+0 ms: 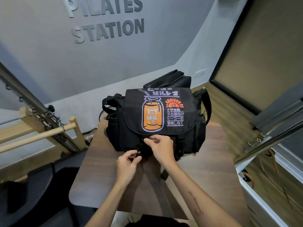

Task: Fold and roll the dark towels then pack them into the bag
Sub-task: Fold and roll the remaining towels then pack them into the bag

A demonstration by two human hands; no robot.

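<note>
Squarely in the middle of the brown wood-grain desk (pixel 205 177) stands a black canvas messenger bag (pixel 129 136) with its flap closed over the front; the flap carries a printed orange drink jar outlined in lilac, a red sun emblem and lines of pale script. Behind the bag, touching its far edge, lies a stack of dark folded fabric (pixel 172 79), though whether these are the towels cannot be told. The person's left hand (pixel 127 166) is at the near lower edge of the bag, thumb and fingers curled together and pinching a small black strap buckle (pixel 139 152). The right hand (pixel 161 147) sits just above it, under the flap's lower edge, its fingers bent and pinching the strap fitting there; the exact part it grips is too dark to make out. Both bare forearms reach in from the bottom of the view. On the grey wall (pixel 49 54) beyond, raised letters read "PILATES STATION". Wooden bars and metal springs (pixel 37 133) stand to the left of the desk.
</note>
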